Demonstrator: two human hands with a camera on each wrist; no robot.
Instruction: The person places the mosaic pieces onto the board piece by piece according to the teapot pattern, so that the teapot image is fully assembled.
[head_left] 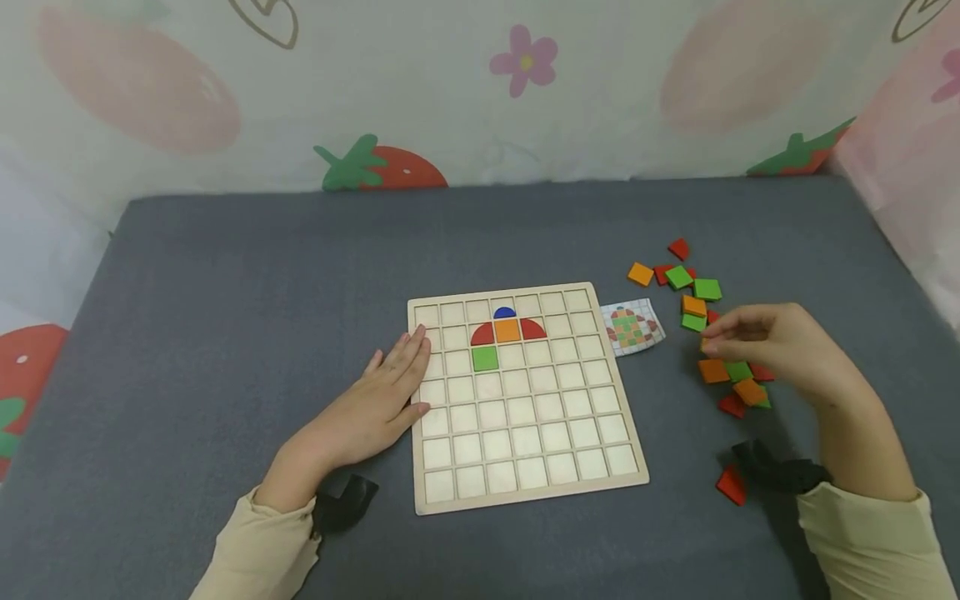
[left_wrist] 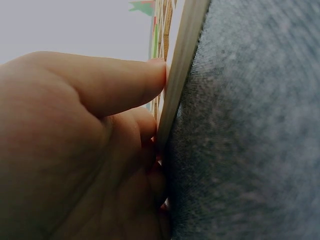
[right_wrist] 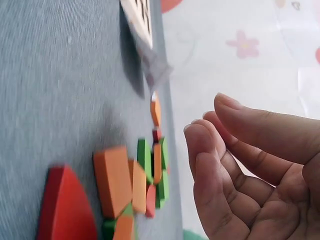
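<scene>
The fingers (right_wrist: 207, 180) of the right hand (head_left: 783, 346) were bent toward the thumb, but a gap was left between them, and they pinched only air. This hand hung above the loose tiles, with an orange tile (head_left: 713, 372) just below it. The fingers of the left hand (head_left: 382, 400) were rather straight and a little spread; they rested on the left rim of the wooden board (head_left: 521, 410), and the thumb touched this edge too.

The board lay flat on the grey bench (head_left: 247, 275), between the two hands. In its top row was a blue half-round tile (head_left: 505, 312); under it sat an orange square (head_left: 507, 331), between two red curved tiles (head_left: 533, 330), and a green square (head_left: 485, 358) lay below the left red one. At the board's right side lay a pattern card (head_left: 632, 327). Farther right, red, green and orange tiles were scattered, some overlapping. One red tile (head_left: 731, 485) lay apart, nearer to the person. Behind the bench hung a strawberry-printed cloth (head_left: 592, 125).
</scene>
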